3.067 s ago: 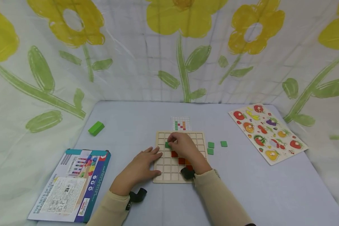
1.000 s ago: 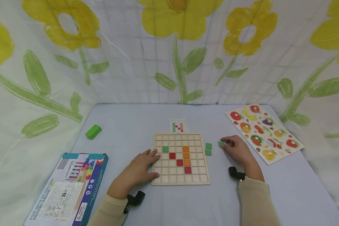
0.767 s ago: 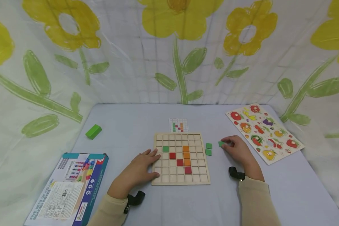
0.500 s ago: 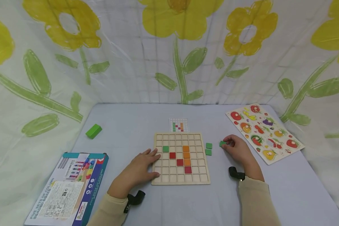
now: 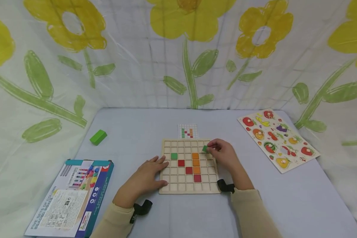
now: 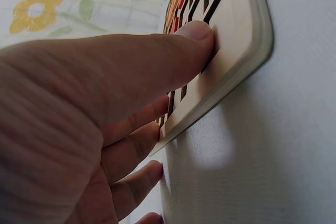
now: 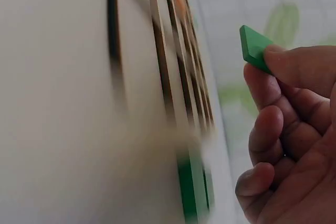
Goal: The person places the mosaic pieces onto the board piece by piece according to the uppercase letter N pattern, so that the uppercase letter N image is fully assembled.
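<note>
A wooden grid board [image 5: 172,187] lies on the table, with one green, several red and several orange square tiles set in its cells. At its left edge my left hand [image 5: 145,173] rests with fingers spread; the left wrist view shows the thumb [image 6: 197,35] on the rim. Above the board's upper right part, my right hand [image 5: 226,157] pinches a green square tile [image 7: 254,48] between thumb and forefinger. Other green tiles [image 7: 191,187] lie beside the board in the right wrist view, hidden behind the right hand in the head view.
Behind the board lies a small printed pattern card [image 5: 188,131]. A fruit puzzle board [image 5: 276,140] is at the right, a green block [image 5: 98,137] at the back left, and a flat box [image 5: 71,198] at the front left. A flowered cloth [image 5: 137,72] hangs behind the table.
One green tile was set on the board. My right hand then reached right, picked up another green tile and carried it left over the board. The left hand stays at the board's left edge.
</note>
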A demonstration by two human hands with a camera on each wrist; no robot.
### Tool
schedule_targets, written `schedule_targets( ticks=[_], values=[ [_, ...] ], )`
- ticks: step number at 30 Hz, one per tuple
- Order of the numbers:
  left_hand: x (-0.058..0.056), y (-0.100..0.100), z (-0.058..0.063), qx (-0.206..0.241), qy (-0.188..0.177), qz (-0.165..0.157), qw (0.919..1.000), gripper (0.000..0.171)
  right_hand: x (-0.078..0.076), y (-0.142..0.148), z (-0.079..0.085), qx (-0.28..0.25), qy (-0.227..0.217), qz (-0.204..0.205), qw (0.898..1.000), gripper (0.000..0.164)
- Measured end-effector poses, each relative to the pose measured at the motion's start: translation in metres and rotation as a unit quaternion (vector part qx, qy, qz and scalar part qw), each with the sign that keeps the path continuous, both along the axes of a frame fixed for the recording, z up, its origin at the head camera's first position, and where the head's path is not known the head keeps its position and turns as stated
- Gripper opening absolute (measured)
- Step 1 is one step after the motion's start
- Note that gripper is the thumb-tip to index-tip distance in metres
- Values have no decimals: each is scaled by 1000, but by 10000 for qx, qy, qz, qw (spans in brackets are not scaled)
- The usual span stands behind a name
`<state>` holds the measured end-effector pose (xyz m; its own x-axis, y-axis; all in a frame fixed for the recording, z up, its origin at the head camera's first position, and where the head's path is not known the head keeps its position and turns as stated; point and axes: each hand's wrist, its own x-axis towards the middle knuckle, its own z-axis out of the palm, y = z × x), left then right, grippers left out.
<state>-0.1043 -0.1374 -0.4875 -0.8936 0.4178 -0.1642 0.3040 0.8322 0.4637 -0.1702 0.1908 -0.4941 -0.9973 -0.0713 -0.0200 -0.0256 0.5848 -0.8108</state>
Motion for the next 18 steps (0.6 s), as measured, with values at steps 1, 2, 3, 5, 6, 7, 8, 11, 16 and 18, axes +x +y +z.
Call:
schedule_targets(
  ticks=[1, 2, 3, 5, 6, 7, 8, 11, 16, 18],
  values=[
    [0, 0, 0, -11, -5, -2, 10000, 73, 1, -13, 1, -71, 7, 177, 9998, 10],
    [0, -1, 0, -1, 5, -8, 10000, 73, 3, -24, 2, -139, -7, 344, 9993, 9],
    [0, -1, -1, -17, -1, -11, 10000, 73, 4, -35, 2, -203, -34, 473, 9987, 8],
    [1, -3, -1, -21, -21, -10, 10000, 73, 7, -54, 2, -270, -113, 653, 9974, 6],
    [1, -3, -1, 7, -15, -21, 10000, 73, 8, -62, 2, -280, -143, 728, 9969, 6],
    [1, -3, -1, 9, -20, -32, 10000, 73, 9, -69, 1, -267, -147, 804, 9963, 5],
    [1, -4, -2, 28, -19, -33, 10000, 73, 9, -75, 0, -260, -152, 863, 9958, 5],
    [0, -4, -1, 11, -57, -41, 10000, 73, 11, -89, -2, -228, -170, 1041, 9942, 5],
    [0, -2, 2, 73, -41, -62, 9999, 72, 15, -104, -1, -126, -163, 1266, 9917, 5],
    [1, -2, 3, 97, -22, -72, 9999, 71, 15, -108, -2, -59, -123, 1304, 9914, 6]
  ],
)
